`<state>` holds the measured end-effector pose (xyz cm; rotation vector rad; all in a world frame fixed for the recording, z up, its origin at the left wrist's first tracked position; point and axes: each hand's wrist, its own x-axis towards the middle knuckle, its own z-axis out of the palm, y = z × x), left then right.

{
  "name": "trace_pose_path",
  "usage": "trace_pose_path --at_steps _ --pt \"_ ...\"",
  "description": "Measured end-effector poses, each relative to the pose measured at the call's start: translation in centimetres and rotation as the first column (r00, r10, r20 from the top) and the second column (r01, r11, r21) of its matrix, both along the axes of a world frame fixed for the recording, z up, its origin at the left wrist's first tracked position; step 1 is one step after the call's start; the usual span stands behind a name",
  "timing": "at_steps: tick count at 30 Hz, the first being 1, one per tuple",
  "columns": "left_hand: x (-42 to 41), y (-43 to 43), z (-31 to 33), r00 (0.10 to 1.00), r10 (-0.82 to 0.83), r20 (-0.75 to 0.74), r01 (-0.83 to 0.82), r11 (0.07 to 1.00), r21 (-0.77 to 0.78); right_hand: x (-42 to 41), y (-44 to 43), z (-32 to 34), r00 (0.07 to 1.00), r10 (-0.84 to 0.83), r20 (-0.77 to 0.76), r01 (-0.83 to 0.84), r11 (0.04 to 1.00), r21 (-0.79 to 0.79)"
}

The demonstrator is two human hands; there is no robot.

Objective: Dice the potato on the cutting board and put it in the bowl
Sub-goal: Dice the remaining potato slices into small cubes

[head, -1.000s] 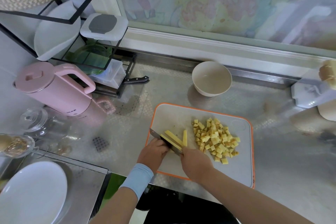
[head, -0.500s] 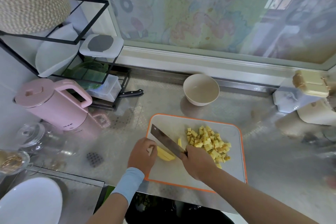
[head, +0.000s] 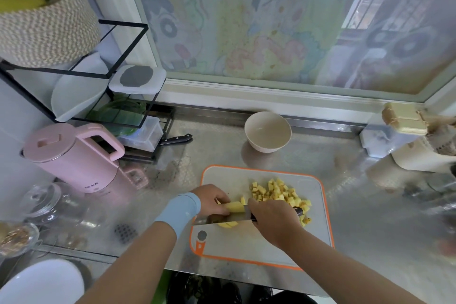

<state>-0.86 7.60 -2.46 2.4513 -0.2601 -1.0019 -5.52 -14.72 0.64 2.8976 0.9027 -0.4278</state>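
Note:
An orange-rimmed grey cutting board (head: pixel 318 227) lies on the steel counter. A pile of yellow potato cubes (head: pixel 278 191) sits on its far right part. My left hand (head: pixel 212 198) holds a bundle of potato strips (head: pixel 234 206) near the board's left side. My right hand (head: pixel 274 221) grips the handle of a cleaver (head: pixel 222 219), whose blade lies across the strips, pointing left. Cut potato ends (head: pixel 228 224) show just below the blade. A cream bowl (head: pixel 267 131) stands empty behind the board.
A pink kettle (head: pixel 71 155) and a black wire rack (head: pixel 103 96) with containers stand at the left, a black-handled knife (head: pixel 175 139) beside them. White containers (head: pixel 404 136) sit at the right. A glass lid (head: pixel 40 198) and white plate (head: pixel 42 284) are at the near left.
The cleaver swung from pointing up-left to lying across the board over the strips. My left hand turned and gathered the strips. The view tilted up.

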Motion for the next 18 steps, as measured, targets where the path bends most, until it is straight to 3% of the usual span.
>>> trace_pose_path --at_steps 5,11,14,18 --pt "0.3 -0.1 -0.9 0.996 0.036 0.078 -0.036 0.999 -0.009 0.5 -0.3 0.6 0.999 -0.033 -0.020 0.032 0.999 -0.013" --pt "1.5 4.2 -1.3 0.925 0.359 0.123 -0.339 0.927 -0.160 1.0 -1.8 1.0 0.975 -0.208 -0.075 0.211 0.977 0.036" --pt "1.3 6.4 -2.5 0.848 0.510 0.142 -0.486 0.857 -0.173 1.4 -2.8 0.2 0.904 -0.403 -0.141 0.418 0.904 0.095" --pt "0.1 6.0 -3.3 0.912 0.398 0.100 -0.382 0.912 -0.149 1.8 -2.7 -1.1 0.749 -0.614 -0.250 0.659 0.729 0.183"
